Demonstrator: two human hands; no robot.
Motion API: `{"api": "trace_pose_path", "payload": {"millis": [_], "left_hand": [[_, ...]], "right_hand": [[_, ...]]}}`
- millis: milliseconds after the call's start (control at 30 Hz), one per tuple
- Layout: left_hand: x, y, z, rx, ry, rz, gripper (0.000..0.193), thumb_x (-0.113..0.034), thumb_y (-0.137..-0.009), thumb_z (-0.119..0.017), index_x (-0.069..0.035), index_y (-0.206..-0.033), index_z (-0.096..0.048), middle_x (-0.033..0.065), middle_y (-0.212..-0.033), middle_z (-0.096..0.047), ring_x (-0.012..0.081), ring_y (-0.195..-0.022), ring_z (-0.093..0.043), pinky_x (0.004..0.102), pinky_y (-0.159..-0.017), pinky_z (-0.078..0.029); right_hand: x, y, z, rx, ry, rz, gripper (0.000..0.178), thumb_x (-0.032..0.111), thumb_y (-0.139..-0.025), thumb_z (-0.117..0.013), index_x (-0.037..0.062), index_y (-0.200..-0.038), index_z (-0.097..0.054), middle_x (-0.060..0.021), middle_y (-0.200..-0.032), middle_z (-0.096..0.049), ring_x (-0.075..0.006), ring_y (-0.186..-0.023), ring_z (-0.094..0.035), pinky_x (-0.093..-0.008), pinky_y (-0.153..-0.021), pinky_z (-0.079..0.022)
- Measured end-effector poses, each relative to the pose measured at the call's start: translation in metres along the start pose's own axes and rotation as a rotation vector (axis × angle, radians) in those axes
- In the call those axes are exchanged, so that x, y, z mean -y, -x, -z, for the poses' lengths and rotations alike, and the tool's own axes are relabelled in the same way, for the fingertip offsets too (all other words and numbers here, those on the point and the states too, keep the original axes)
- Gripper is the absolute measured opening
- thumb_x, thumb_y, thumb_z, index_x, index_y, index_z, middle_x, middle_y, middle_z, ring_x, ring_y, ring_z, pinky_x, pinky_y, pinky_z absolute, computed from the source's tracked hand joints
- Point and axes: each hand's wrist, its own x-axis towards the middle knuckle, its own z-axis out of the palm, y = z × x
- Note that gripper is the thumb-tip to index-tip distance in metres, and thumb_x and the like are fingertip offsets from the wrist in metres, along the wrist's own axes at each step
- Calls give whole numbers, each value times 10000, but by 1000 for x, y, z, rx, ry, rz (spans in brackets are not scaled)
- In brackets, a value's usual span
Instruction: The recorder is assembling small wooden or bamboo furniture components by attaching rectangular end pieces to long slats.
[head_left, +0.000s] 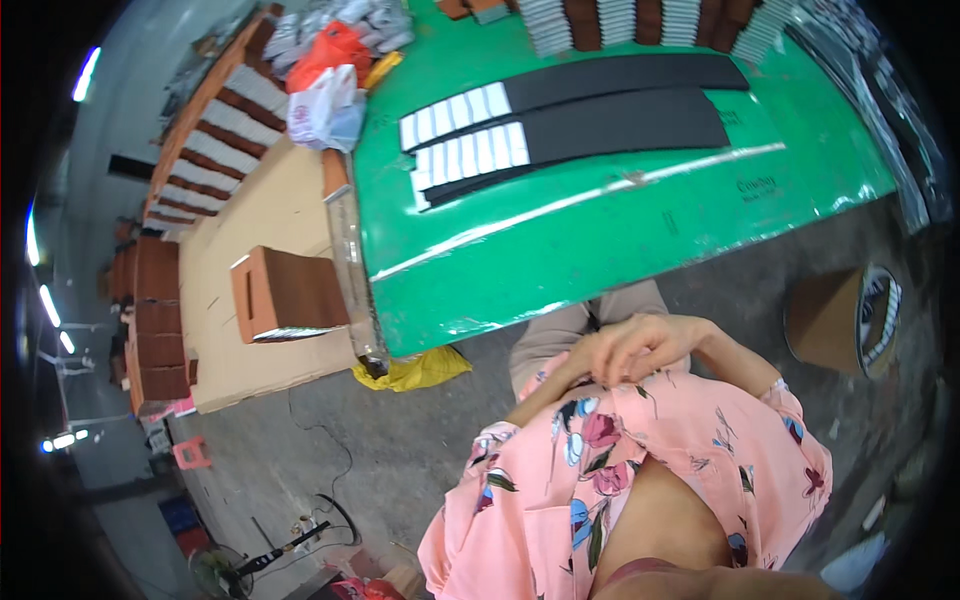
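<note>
My right hand lies over my left hand in front of my waist, at the near edge of the green-covered table. The right hand's fingers are loosely bent and a little apart, with nothing visible in them. The left hand's fingers are mostly hidden under the right. Neither hand touches the things on the table. Across its middle lie long black strips in two rows. At their left ends are white striped pieces laid side by side.
Stacked brown and white pieces line the table's far edge. Bags sit at the far left corner. A brown block-like stack rests on a cardboard-covered surface to the left. A brown bin stands at right; a yellow bag lies below the table.
</note>
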Motion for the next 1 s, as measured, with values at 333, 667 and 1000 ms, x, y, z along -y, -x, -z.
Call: {"api": "trace_pose_path", "payload": {"millis": [333, 667, 1000], "left_hand": [[-9, 15, -59, 49, -111, -68, 294, -348, -822, -542, -70, -799, -636, 159, -785, -650, 293, -740, -632, 396, -605, -467], [8, 36, -96, -3, -175, 70, 253, -295, -812, -552, -60, -805, -646, 153, -801, -660, 276, -784, -642, 383, -630, -488], [-17, 181, 137, -563, 139, 280, 254, -176, -821, -609, -61, -1048, -597, 141, -870, -639, 296, -787, -626, 384, -673, -486]], "right_hand": [[-34, -34, -3, 141, -664, -85, 188, 159, -839, -642, 1, -816, -543, -76, -903, -529, -187, -905, -474, -343, -811, -383], [-61, -49, -17, 27, -434, -62, 346, 340, -833, -656, 41, -764, -495, -44, -778, -531, -166, -740, -484, -325, -731, -407], [-127, 1, -30, -147, 430, -525, 114, 68, -820, -619, 21, -920, -646, -67, -807, -628, -120, -786, -604, -266, -697, -475]]}}
